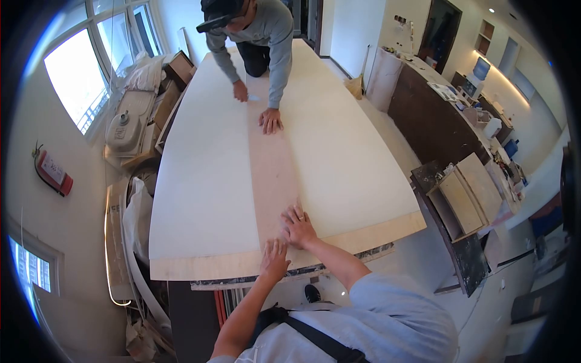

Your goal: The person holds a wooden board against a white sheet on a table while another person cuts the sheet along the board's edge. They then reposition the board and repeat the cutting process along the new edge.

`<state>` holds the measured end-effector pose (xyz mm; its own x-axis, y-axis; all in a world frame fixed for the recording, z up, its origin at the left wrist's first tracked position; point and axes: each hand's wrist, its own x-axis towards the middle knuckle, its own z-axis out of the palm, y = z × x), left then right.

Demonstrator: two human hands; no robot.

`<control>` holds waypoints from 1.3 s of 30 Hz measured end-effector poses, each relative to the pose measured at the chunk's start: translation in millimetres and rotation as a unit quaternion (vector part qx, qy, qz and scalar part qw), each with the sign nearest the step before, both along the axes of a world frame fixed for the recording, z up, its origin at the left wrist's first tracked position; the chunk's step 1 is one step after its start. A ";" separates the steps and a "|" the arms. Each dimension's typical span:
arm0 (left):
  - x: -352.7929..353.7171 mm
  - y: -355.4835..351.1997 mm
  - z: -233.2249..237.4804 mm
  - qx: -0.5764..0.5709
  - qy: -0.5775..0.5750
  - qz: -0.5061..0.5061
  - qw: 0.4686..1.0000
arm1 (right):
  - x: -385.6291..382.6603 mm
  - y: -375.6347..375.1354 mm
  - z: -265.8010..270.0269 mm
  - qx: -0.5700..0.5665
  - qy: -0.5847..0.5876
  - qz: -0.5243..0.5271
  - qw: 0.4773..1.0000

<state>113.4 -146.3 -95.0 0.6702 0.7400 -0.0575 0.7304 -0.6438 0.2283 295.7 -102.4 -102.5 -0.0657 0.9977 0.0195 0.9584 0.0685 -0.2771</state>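
A long pinkish wood-toned strip runs down the middle of a large white panel, which has a pale wood band along its near edge. My left hand rests on the strip's near end, fingers stretched forward. Just ahead and to the right, my right hand lies with fingers spread at the strip's right edge, a ring on one finger. Neither hand shows anything in its grasp. Farther up, a co-worker's hand presses flat on the strip. The co-worker's other hand is beside a small pale flat piece.
A co-worker kneels on the panel's far end. Left of it are a sink basin, stacked boards and a wall-mounted fire extinguisher. To the right stand an open wooden box and a long cluttered counter.
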 end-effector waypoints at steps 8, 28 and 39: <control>2.1 -2.8 -0.4 0.005 0.012 0.005 1.000 | 0.3 -1.5 -3.8 0.005 -0.004 0.006 1.000; 10.5 1.4 12.0 -0.050 0.036 0.017 0.998 | 1.7 0.8 -1.0 0.003 0.026 0.004 1.000; 13.5 -0.9 16.0 -0.054 -0.007 0.029 0.998 | 3.0 8.4 -20.8 0.047 0.007 0.000 0.999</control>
<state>126.8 -147.2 -79.0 0.6281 0.7671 -0.1307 0.7618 -0.5720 0.3041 298.7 -94.0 -123.3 -0.0645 0.9914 0.1137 0.9546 0.0945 -0.2824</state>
